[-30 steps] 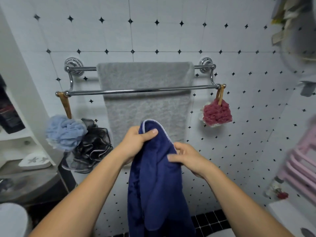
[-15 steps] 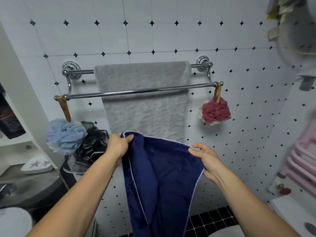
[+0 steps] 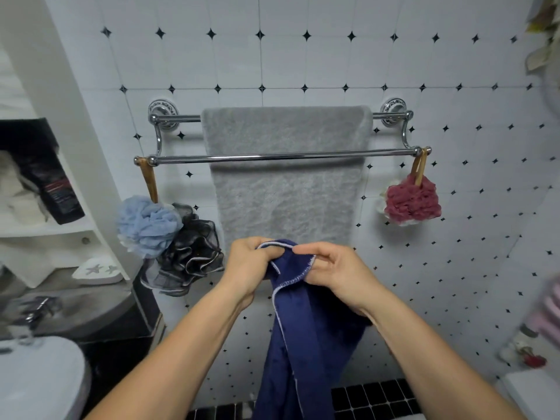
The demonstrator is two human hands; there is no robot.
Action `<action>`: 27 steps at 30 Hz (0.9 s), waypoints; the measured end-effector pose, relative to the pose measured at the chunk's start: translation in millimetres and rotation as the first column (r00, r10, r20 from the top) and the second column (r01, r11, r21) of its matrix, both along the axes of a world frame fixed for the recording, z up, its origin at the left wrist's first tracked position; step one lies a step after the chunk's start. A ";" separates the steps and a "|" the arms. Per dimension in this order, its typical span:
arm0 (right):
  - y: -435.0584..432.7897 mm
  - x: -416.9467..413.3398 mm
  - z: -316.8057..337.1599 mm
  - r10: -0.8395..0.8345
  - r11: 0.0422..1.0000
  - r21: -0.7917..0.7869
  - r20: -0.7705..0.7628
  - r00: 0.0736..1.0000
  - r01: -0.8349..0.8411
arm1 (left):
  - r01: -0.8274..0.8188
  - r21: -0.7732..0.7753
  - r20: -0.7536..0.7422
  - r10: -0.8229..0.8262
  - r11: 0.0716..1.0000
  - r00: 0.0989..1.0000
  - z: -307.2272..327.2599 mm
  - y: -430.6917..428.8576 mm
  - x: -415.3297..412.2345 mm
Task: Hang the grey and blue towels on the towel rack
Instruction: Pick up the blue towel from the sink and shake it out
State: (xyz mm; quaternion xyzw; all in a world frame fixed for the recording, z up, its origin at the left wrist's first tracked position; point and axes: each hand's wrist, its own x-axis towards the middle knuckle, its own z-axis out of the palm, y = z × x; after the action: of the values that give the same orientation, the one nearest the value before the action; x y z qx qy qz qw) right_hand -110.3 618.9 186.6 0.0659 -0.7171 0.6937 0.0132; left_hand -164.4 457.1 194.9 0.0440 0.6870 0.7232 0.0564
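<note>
A chrome double towel rack point(image 3: 285, 156) is fixed to the tiled wall. The grey towel point(image 3: 285, 189) hangs over its rear bar and drops behind the bare front bar. Below the rack, the dark blue towel point(image 3: 306, 338) with pale stitched edging hangs down in front of me. My left hand point(image 3: 250, 266) and my right hand point(image 3: 335, 272) both pinch its top edge, close together, at the level of the grey towel's lower end.
A light blue pouf point(image 3: 147, 224) and a black pouf point(image 3: 191, 256) hang from the rack's left end, a red pouf point(image 3: 412, 203) from its right end. White shelves point(image 3: 45, 228) stand at left above a sink point(image 3: 36, 377). A pink rail point(image 3: 550, 313) is at far right.
My hands had spread the blue towel's top edge wide half a second ago; now they have come back together, bunching the edge between them.
</note>
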 end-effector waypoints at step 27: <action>-35.7 -6.3 0.6 -0.165 0.928 0.276 -0.294 0.941 0.249 | 0.434 -0.382 -0.089 -0.500 0.816 0.862 15.7 -31.4 17.3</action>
State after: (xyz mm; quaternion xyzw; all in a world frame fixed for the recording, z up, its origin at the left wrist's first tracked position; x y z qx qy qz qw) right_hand -116.6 583.3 187.2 0.0827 -0.8114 0.5522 0.1726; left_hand -147.1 425.7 210.6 0.2680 0.7742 0.5459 0.1754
